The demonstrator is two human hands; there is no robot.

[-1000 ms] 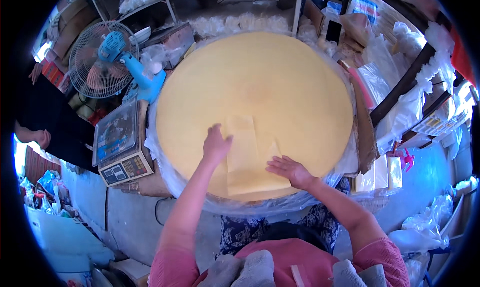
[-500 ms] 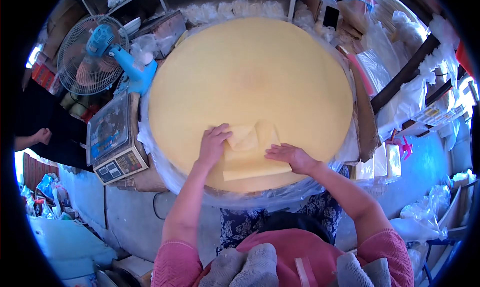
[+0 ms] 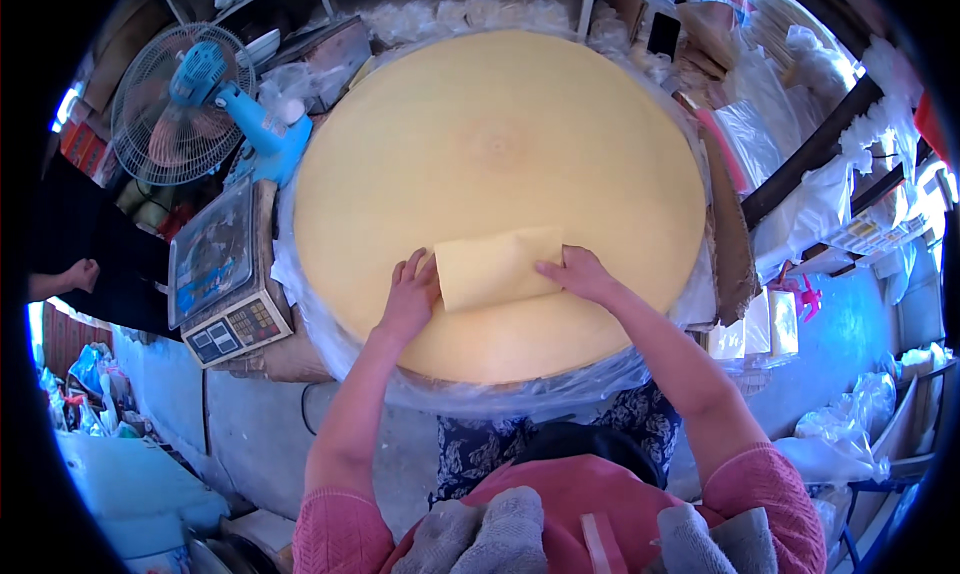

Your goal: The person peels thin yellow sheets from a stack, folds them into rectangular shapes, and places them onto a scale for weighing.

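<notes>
A broad, round, pale yellow stack of thin sheets (image 3: 490,184), like large flatbread, lies in front of me. On its near half is a folded sheet (image 3: 490,271) of the same yellow, doubled into a rough rectangle. My left hand (image 3: 408,292) grips the packet's left edge with bent fingers. At the right end, my right hand (image 3: 582,274) pinches it, thumb on top and the other fingers at the far edge. The packet's underside is hidden.
Clear plastic film (image 3: 340,339) skirts the round stack. To the left stand a weighing scale (image 3: 230,274) and a blue fan (image 3: 190,99); beyond them is another person's hand (image 3: 82,275). Cardboard (image 3: 733,244) and plastic bags line the right side; a dark phone (image 3: 663,34) sits at the back right.
The loosely folded sheet has become a neater rectangle and shifted away from me. Both hands went from lying spread on it to holding its two ends.
</notes>
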